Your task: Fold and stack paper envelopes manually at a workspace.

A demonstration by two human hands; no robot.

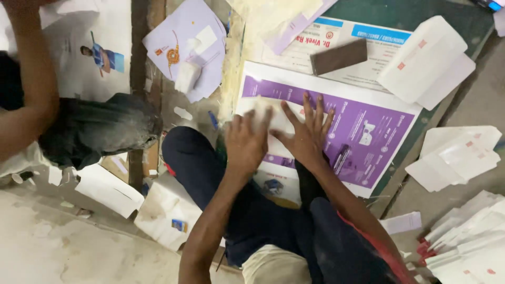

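Nearest the camera, the person's knees in dark trousers [252,210] fill the lower middle of the view, with both forearms reaching out over them. The left hand [246,141] lies palm down on a pale, blurred piece of folded paper [263,113], its fingers [236,123] close together and pressing flat, gripping nothing. Just beside it, the right hand [305,134] rests on the purple printed sheet [368,131], its fingers [315,108] spread wide and flat, also holding nothing. The paper piece sits on the left part of that purple sheet, partly under the left hand.

To the right, stacks of white folded envelopes [457,155] lie near the sheet's edge, with more [468,242] piled at the lower right. Beyond the hands, a dark brown block [338,56] rests on a white printed sheet [379,47], and a white folded carton [426,60] lies beside it on the green surface [421,13]. At far left, another person's bare arm [26,94] bends over scattered printed papers [184,47].
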